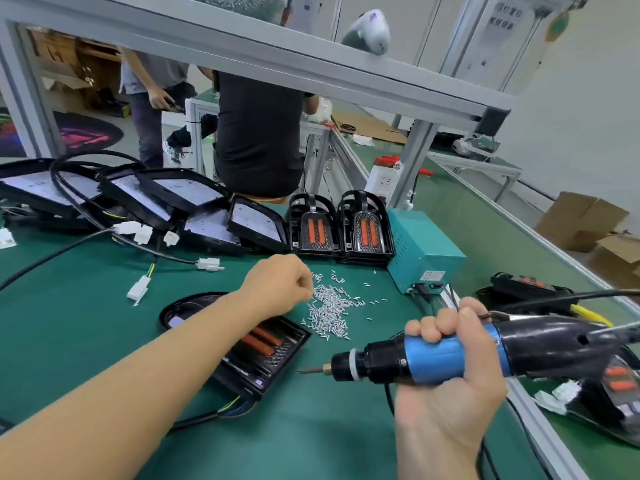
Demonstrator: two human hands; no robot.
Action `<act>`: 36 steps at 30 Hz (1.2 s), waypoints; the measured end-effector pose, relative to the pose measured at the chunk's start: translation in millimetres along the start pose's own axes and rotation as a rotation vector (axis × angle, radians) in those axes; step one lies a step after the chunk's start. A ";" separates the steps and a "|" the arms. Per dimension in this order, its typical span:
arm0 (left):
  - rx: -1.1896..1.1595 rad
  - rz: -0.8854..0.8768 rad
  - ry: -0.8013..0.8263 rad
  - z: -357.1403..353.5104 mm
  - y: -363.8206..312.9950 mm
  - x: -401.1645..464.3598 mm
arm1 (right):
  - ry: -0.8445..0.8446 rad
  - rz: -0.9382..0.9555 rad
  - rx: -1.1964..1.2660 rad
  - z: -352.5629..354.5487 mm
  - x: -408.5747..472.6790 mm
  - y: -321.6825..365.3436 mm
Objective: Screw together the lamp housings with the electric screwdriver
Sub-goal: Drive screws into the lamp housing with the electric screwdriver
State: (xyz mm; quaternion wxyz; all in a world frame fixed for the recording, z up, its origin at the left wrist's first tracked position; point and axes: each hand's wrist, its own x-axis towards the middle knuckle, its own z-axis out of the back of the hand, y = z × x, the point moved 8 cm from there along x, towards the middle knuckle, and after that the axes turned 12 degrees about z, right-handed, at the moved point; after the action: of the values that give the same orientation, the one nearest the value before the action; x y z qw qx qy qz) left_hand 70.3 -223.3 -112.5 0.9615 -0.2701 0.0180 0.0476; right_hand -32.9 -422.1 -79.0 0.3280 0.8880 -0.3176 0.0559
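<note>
Head view, left hand (277, 285) reaching screws (329, 310), right hand (446, 362) gripping screwdriver (450, 355)

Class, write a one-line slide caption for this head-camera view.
Left hand picks from the loose screws while the right hand grips the electric screwdriver beside a lamp housing.

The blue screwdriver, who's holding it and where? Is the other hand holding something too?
The right hand grips the electric screwdriver around its blue middle barrel. The left hand reaches into the screw pile, fingers curled; whether it holds a screw cannot be told.
</note>
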 end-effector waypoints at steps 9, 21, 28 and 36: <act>0.044 0.225 0.214 -39.5 26.8 41.1 | -0.094 0.006 -0.006 22.8 5.8 -3.9; 0.300 0.060 0.156 -38.3 15.9 33.5 | -0.084 0.090 0.010 2.6 34.8 -17.5; 0.073 0.005 0.212 -28.9 19.8 23.0 | -0.052 0.111 -0.022 -9.0 52.8 -26.2; -0.681 -0.118 0.345 -0.7 -2.5 -25.6 | -0.006 0.163 0.074 -25.8 56.3 -5.3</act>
State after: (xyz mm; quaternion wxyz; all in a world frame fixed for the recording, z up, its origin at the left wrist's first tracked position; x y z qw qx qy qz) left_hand 45.1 -227.9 -110.2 0.8007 -0.5785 0.1472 -0.0509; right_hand 17.7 -432.8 -44.4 0.2883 0.8708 -0.3875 0.0912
